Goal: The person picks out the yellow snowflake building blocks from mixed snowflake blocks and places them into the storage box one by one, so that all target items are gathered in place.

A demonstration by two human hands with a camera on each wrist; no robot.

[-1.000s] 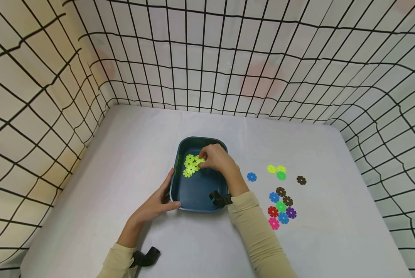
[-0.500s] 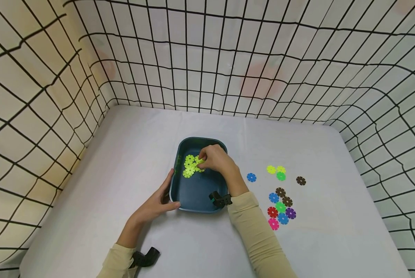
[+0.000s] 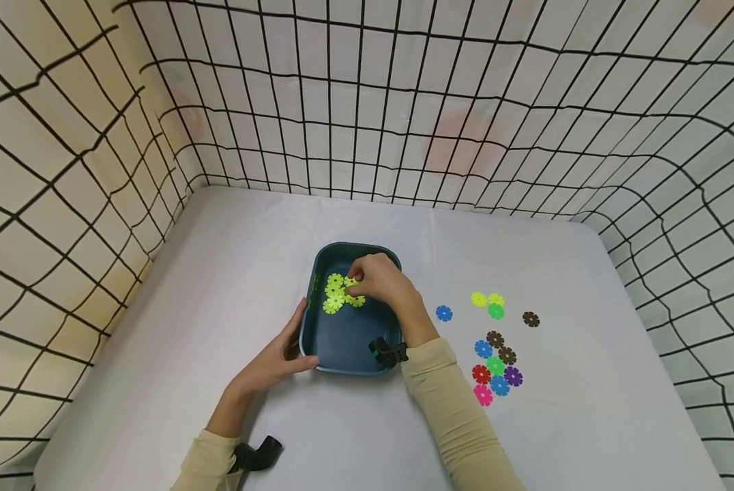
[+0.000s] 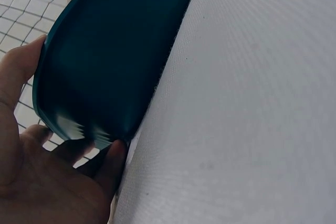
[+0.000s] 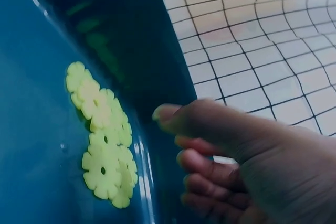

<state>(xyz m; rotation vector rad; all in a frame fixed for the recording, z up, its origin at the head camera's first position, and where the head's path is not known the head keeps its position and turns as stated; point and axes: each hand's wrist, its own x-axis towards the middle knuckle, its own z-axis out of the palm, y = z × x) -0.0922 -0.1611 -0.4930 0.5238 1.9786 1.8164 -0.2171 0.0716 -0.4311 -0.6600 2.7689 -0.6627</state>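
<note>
A dark teal plastic tray (image 3: 347, 348) sits on the white table. My left hand (image 3: 271, 360) grips its near left corner; the left wrist view shows the thumb at the rim of the tray (image 4: 105, 51) and fingertips low on the wall. Inside lie several yellow-green flower-shaped discs (image 3: 334, 293), overlapping in a cluster. My right hand (image 3: 380, 281) hovers over them and hides part of the cluster in the head view. In the right wrist view, this hand (image 5: 247, 156) has loosely bent fingers and thumb with nothing between them, just beside the discs (image 5: 102, 171).
Right of the tray lie loose discs: one blue disc (image 3: 444, 314), two yellow discs and a green disc (image 3: 496, 311), a lone brown disc (image 3: 531, 319). Nearer is a mixed-colour group with a red disc (image 3: 481, 374). Black wire mesh (image 3: 355, 129) surrounds the table.
My right fingers have shifted slightly left and away from a yellow-green disc, which now shows lying at the right of the cluster. My left hand and the tray stay put.
</note>
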